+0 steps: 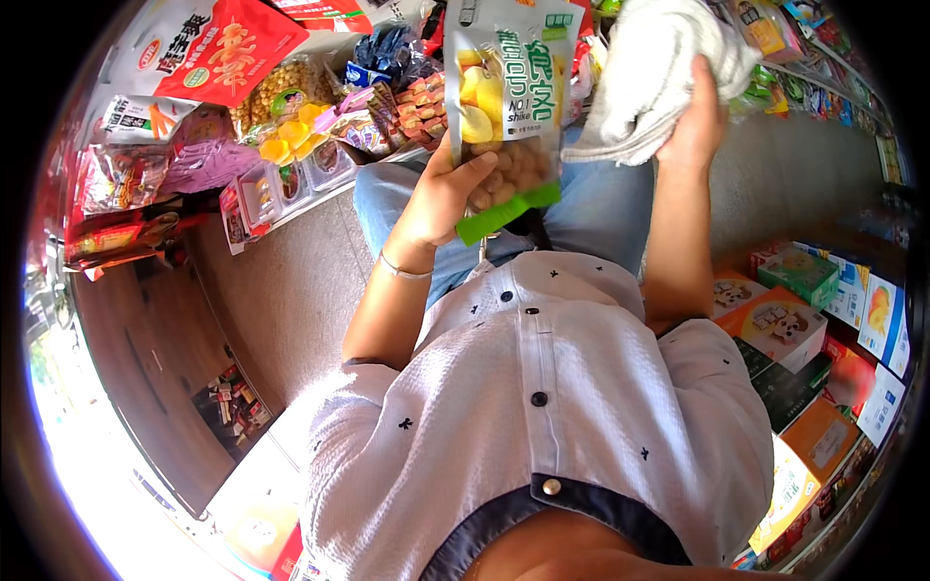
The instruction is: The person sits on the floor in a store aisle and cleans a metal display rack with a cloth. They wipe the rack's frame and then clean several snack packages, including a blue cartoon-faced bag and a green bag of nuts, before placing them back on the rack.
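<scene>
My left hand [450,192] grips the lower left side of a snack pouch [508,94] with a green bottom edge, yellow fruit printed on its front and round brown pieces showing low down. In my right hand [694,120] is a folded white cloth [647,80], held up to the right of the pouch, a small gap apart from it. Both things are above my lap. Packaged snacks lie behind and left of the pouch, among them a large red bag [232,54] and a clear bag of yellow-brown pieces [287,91].
Clear plastic tubs [327,163] stand at the display's near edge on the left. A dark brown wooden surface [138,348] lies at far left. Stacked cartons [781,327] are at my right, and more packets [814,102] fill a shelf at upper right. Grey floor [770,174] shows between.
</scene>
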